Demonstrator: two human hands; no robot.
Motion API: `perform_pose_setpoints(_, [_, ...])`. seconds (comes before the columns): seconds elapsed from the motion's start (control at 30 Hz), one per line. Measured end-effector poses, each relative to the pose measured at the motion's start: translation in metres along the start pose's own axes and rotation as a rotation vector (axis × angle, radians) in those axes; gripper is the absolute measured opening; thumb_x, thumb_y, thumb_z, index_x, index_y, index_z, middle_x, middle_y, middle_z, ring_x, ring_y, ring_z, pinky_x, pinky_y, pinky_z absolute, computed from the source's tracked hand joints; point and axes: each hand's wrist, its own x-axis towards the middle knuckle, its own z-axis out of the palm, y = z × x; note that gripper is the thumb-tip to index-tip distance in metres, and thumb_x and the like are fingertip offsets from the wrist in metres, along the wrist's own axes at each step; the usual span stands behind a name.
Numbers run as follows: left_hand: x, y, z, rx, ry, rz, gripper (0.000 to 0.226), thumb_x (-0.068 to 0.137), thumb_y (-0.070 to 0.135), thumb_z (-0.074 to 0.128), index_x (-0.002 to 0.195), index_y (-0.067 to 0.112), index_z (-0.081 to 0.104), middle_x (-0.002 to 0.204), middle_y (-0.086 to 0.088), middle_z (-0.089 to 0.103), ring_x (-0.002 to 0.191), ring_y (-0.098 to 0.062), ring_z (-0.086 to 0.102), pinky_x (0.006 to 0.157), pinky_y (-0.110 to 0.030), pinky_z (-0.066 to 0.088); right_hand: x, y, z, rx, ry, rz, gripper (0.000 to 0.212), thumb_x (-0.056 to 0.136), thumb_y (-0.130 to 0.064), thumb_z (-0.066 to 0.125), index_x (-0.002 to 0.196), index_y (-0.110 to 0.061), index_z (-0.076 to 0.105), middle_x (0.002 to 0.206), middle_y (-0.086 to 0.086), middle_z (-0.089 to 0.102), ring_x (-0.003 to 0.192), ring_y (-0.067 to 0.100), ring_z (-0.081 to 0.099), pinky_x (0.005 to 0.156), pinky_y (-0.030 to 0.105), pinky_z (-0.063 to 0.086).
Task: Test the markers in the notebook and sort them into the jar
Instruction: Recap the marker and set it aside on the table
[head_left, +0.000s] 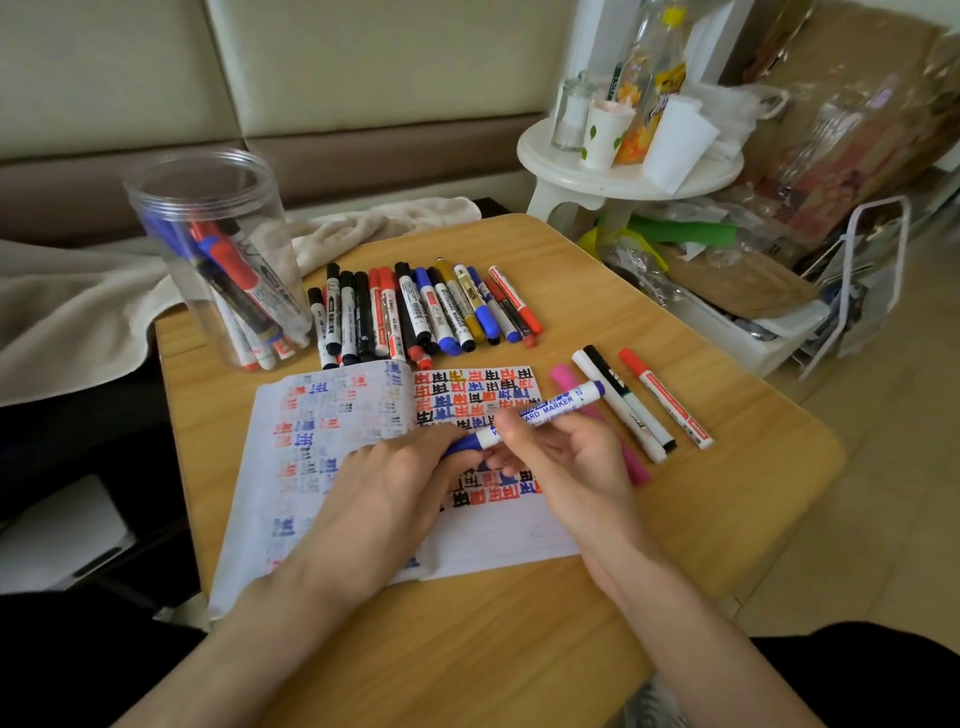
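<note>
We hold the blue marker (545, 410) over the notebook (493, 540): left hand (395, 478) fingers curled round its cap, right hand (566, 462) fingers pinching the barrel. It looks light, stiff and smooth, so we would grip it mid-barrel.

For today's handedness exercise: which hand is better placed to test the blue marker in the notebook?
Probably right: the right hand holds the blue marker by its barrel above the notebook; the left hand grips only the cap.

Blue-capped white marker (540, 413), pink marker (563, 376), tan table (727, 467) — red, blue, black marks on notebook (498, 535)
</note>
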Motion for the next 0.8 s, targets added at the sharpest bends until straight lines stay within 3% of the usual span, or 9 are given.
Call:
perform_pose_setpoints(0.07, [-0.002,-0.001,-0.002,-0.055,-0.008,-0.016,0.035,0.107,0.051,0.036,0.096,0.025,0.057,0.076,0.011,0.060,0.062,-0.016,0.055,0.056,-0.031,0.044,-0.001,0.001,0.001,0.014,-0.017,0.001,0.020,0.095,-0.022,0.073,0.100,-0.003,0.076,0.084,0.008,0.079,0.077,0.016,0.074,0.072,0.022,0.058])
perform_pose_setpoints(0.2, [-0.001,-0.002,-0.008,-0.225,-0.059,-0.048,0.024,0.105,0.038,0.047,0.096,0.021,0.061,0.071,0.008,0.059,0.062,-0.020,0.053,0.056,-0.027,0.040,-0.002,0.001,0.003,0.019,-0.043,-0.004,0.026,0.093,-0.026,0.073,0.100,0.000,0.076,0.085,0.011,0.079,0.081,0.020,0.076,0.076,0.024,0.058])
perform_pose_setpoints(0.4, [-0.001,-0.004,-0.012,-0.222,-0.031,-0.050,0.021,0.105,0.034,0.050,0.102,0.020,0.065,0.080,0.012,0.064,0.070,-0.016,0.058,0.059,-0.022,0.042,-0.003,0.002,0.008,0.047,-0.019,-0.023,0.028,0.091,-0.027,0.073,0.101,-0.001,0.075,0.089,0.013,0.079,0.086,0.023,0.077,0.081,0.027,0.060])
perform_pose_setpoints(0.57, [0.001,-0.006,-0.017,-0.266,-0.070,-0.059,0.018,0.106,0.032,0.051,0.103,0.022,0.066,0.081,0.008,0.067,0.071,-0.020,0.060,0.060,-0.032,0.045,-0.001,0.002,0.011,0.051,-0.037,-0.023,0.027,0.093,-0.026,0.071,0.106,-0.002,0.074,0.092,0.014,0.079,0.090,0.027,0.076,0.085,0.031,0.061])
perform_pose_setpoints(0.67, [0.004,-0.006,-0.017,-0.258,-0.056,-0.070,0.015,0.106,0.032,0.052,0.103,0.024,0.065,0.083,0.010,0.067,0.074,-0.017,0.062,0.062,-0.031,0.046,0.001,-0.001,0.011,0.056,-0.039,-0.028,0.028,0.093,-0.028,0.071,0.106,-0.004,0.074,0.092,0.014,0.078,0.090,0.026,0.076,0.084,0.028,0.060])
perform_pose_setpoints(0.8, [0.003,-0.002,-0.015,-0.232,-0.045,-0.090,0.020,0.104,0.040,0.051,0.120,0.029,0.058,0.104,0.017,0.065,0.094,-0.004,0.063,0.076,-0.021,0.049,0.003,0.000,0.010,0.116,-0.055,-0.004,0.029,0.091,-0.028,0.071,0.115,-0.011,0.074,0.101,0.011,0.079,0.097,0.024,0.075,0.088,0.028,0.059])
